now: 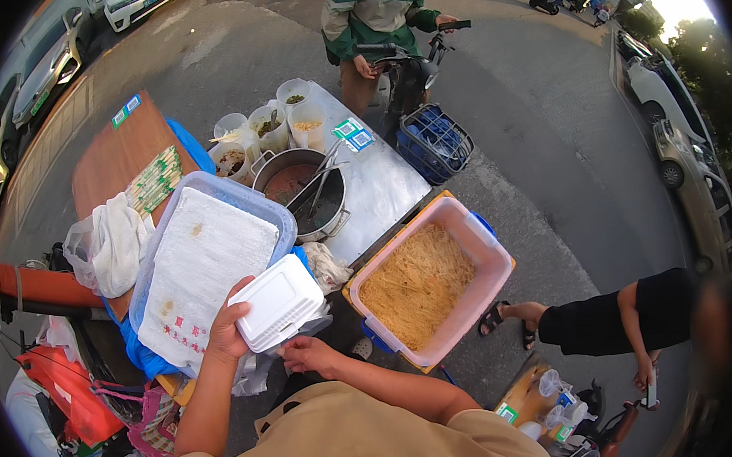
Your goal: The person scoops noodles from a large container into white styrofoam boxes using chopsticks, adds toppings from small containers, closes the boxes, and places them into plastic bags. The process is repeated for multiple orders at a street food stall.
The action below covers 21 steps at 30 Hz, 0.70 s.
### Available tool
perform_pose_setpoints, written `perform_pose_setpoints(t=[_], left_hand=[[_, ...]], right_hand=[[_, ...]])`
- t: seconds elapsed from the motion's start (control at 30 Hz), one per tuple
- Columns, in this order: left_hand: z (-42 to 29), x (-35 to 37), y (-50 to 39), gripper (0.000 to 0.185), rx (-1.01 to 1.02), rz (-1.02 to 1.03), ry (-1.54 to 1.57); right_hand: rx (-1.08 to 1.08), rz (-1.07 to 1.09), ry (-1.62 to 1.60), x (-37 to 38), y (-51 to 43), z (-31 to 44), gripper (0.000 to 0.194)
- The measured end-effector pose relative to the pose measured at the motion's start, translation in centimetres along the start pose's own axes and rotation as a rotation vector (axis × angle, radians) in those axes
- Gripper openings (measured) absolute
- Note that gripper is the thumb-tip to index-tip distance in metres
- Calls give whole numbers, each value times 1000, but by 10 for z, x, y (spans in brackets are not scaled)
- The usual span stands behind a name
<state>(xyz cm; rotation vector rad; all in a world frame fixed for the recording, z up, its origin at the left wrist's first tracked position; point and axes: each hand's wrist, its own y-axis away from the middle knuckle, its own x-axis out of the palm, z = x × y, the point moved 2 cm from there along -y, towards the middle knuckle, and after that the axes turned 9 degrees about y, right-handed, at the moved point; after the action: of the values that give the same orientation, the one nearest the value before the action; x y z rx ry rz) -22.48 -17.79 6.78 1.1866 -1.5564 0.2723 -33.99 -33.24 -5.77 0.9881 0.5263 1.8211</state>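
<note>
My left hand (230,324) grips a closed white foam takeaway box (279,301) by its left side. Just below the box, my right hand (311,355) has its fingers bent near thin clear plastic bags (252,374); whether it pinches one I cannot tell. Beyond the box, a white towel (207,254) lies over a blue plastic tub (282,212). To the right stands a pink-walled plastic tub (495,276) with shredded yellowish food or noodles (418,282) in it. A metal pot (339,221) with dark and reddish liquids and tongs stands behind.
Plastic jars (307,122) of toppings stand behind the pot on a metal tabletop (383,195). Wrapped chopsticks (156,180) and a cloth (115,242) lie at the left. A person in a green jacket (381,14) stands with a basketed bike; another in black (605,316) is at the right.
</note>
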Motion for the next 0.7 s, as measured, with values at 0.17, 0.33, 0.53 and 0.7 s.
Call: perform_pose_setpoints(t=[0.17, 0.33, 0.53, 0.7], left_hand=[[-54, -33, 31, 64, 66, 23, -39], [-94, -58, 54, 66, 50, 29, -9], [-125, -65, 60, 67, 65, 73, -13], [-132, -40, 58, 66, 41, 131, -46]], right_hand=[[92, 64, -128, 101, -42, -5, 53], [81, -173, -189, 146, -58, -13, 48], [-3, -308, -318, 173, -43, 21, 33], [-247, -453, -570, 138, -36, 44, 42]])
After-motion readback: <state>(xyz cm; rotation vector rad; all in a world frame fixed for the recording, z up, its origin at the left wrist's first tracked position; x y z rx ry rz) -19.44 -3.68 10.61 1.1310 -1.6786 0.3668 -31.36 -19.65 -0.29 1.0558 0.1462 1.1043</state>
